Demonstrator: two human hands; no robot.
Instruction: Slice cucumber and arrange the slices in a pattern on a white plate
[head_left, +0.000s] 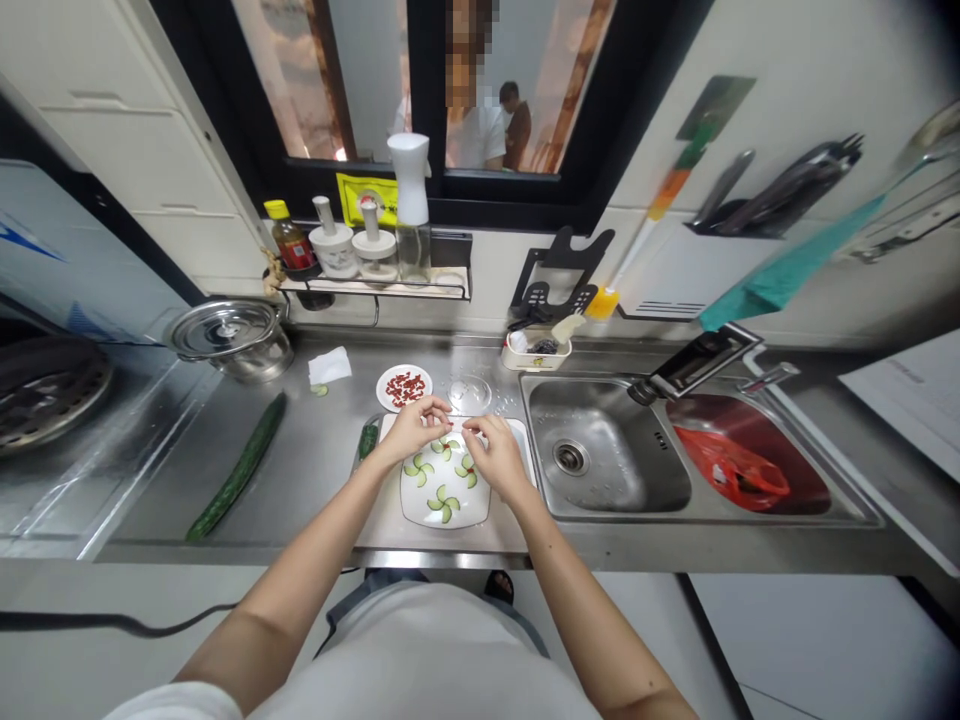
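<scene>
My left hand (419, 428) is above the far edge of a white square plate (414, 508), fingertips pinched on a small red piece. Facing it, my right hand (495, 455) has its fingers pinched together; what they hold is too small to make out. Curved cucumber slices (443, 503) lie on the plate in several pinwheel shapes, some with a red dot at the centre. Under the plate is a pale cutting board (375, 530). A cut cucumber piece (367, 440) rests at its left. Beyond my left hand, a small white dish (381, 393) holds red pieces.
A whole cucumber (240, 470) and a lidded steel pot (255, 350) are to the left, near a white paper (330, 365). A clear round dish (471, 392) stands behind my hands. The double sink (607, 480) at right holds a red plastic bag (739, 475).
</scene>
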